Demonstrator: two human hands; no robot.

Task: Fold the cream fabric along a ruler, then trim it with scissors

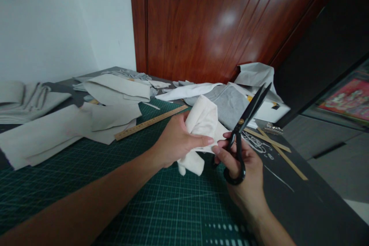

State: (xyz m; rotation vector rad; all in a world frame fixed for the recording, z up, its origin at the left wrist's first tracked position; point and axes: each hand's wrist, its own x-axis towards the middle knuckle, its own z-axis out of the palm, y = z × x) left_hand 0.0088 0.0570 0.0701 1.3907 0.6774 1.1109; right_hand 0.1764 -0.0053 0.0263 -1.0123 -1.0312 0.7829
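A cream piece of fabric (203, 117), folded over on itself, is held above the cutting mat. My left hand (180, 138) grips it from the left, thumb pressed along its front. Black-handled scissors (240, 127) hang on my right hand (245, 165), with fingers through the handle loops. Their blades point up and away to the right, nearly together. The thumb and fingertips of that same hand pinch the lower right edge of the fabric. A loose end of the cloth droops below my left hand.
Under my hands lies a green gridded cutting mat (161, 207). A wooden ruler (150, 122) crosses it, left of centre. Cut fabric pieces (115, 117) spread at the left; grey cloth (226, 102) lies behind. Crossed wooden strips (276, 146) and a white box (271, 111) sit at the right.
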